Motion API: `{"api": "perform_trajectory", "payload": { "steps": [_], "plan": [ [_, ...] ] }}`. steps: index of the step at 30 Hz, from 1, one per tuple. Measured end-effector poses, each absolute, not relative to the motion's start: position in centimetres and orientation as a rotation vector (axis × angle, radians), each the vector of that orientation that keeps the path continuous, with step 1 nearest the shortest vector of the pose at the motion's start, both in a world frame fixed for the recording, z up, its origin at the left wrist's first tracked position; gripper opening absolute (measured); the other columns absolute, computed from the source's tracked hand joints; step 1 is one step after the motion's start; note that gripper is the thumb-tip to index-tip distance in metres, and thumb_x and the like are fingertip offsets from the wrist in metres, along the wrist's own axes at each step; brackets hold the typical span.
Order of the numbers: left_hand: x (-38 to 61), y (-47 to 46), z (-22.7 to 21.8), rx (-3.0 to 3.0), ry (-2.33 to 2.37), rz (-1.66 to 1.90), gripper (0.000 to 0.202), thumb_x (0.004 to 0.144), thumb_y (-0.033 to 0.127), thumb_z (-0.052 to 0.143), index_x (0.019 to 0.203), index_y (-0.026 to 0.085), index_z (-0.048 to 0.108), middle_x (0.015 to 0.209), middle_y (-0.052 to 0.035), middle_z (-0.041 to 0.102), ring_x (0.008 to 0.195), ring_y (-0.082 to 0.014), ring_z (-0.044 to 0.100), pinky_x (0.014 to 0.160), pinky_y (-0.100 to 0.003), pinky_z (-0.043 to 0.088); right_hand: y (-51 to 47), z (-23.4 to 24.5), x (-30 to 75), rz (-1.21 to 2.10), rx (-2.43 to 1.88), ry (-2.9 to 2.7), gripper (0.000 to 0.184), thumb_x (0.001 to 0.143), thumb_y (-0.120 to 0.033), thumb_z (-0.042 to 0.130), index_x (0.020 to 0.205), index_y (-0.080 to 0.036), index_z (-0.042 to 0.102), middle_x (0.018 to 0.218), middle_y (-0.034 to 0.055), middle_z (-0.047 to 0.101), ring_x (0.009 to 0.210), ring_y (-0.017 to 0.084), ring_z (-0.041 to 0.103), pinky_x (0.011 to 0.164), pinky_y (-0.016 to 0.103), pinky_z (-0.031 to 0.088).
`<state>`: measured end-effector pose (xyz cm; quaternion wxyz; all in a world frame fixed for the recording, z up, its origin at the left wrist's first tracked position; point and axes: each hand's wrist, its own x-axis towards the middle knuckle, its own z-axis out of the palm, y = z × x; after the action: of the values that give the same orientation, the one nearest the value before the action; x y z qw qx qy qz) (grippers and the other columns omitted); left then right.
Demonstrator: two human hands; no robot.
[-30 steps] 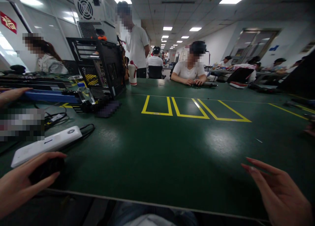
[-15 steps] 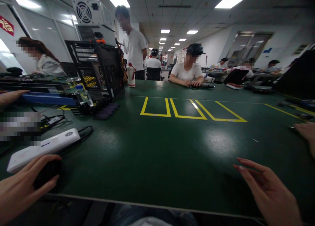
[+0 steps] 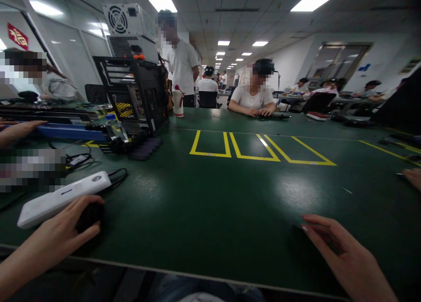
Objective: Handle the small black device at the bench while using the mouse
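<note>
At the lower left, my left hand (image 3: pixel 67 227) is curled round a black rounded object (image 3: pixel 90 216), shaped like a computer mouse; the fingers hide part of it. Just behind that hand lies a white power strip (image 3: pixel 66 197) with a dark cord. My right hand (image 3: pixel 338 245) is over the lower right of the green table (image 3: pixel 210 214). Its fingers are extended and a little apart from the thumb, and nothing shows between them.
Yellow tape outlines (image 3: pixel 210 154) mark the table's middle. A black computer case (image 3: pixel 138 96) stands at the left behind a clear bottle (image 3: pixel 116 129); a white cup (image 3: pixel 178 102) is beside it. Other people's hands (image 3: pixel 23 130) reach in at both sides. Across the table sits a person (image 3: pixel 253 98).
My left hand has moved right with the black rounded object in it. My right hand has shifted slightly left. The whole view has swung a little to the left.
</note>
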<state>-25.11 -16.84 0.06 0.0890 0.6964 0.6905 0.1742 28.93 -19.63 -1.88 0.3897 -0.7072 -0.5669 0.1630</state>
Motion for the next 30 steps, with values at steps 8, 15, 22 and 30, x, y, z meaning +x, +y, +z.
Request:
{"api": "perform_trajectory", "payload": {
  "steps": [8,15,22,30],
  "plan": [
    [-12.3,-9.7,2.1,2.340,1.732,0.397,0.038,0.069,0.035,0.049,0.105,0.026,0.041,0.105,-0.0005,0.050,0.085,-0.0195,0.056,0.077,-0.032,0.044,-15.7,3.3,21.2,0.689,-1.451,-2.243,0.023,0.082,-0.034,0.044,0.100,-0.024,0.055,0.104,0.0034,0.056,0.090,0.016,0.057,0.080,0.032,0.048],
    [-3.0,-1.7,1.5,2.478,1.534,0.527,0.040,0.068,0.035,0.054,0.105,0.025,0.042,0.111,-0.0037,0.048,0.092,-0.0223,0.055,0.079,-0.036,0.045,-5.1,2.1,15.8,0.986,-1.354,-1.948,0.039,0.076,-0.037,0.052,0.111,-0.019,0.050,0.114,0.0080,0.053,0.094,0.018,0.057,0.083,0.035,0.047],
    [0.0,2.0,0.1,2.425,1.372,0.678,0.052,0.067,0.037,0.057,0.113,0.023,0.037,0.111,-0.0089,0.050,0.089,-0.0268,0.056,0.073,-0.041,0.046,1.3,-0.1,14.6,1.339,-1.206,-1.395,0.037,0.072,-0.030,0.060,0.106,-0.017,0.052,0.101,0.0100,0.061,0.090,0.020,0.059,0.082,0.039,0.048],
    [-1.8,2.6,-0.5,2.290,0.987,0.804,0.070,0.060,0.034,0.068,0.121,0.020,0.036,0.117,-0.0100,0.048,0.106,-0.0255,0.048,0.089,-0.041,0.040,0.9,-0.6,15.9,1.387,-1.069,-1.399,0.035,0.066,-0.025,0.065,0.099,-0.018,0.057,0.104,0.0078,0.060,0.095,0.019,0.057,0.089,0.041,0.044]
  ]
}}
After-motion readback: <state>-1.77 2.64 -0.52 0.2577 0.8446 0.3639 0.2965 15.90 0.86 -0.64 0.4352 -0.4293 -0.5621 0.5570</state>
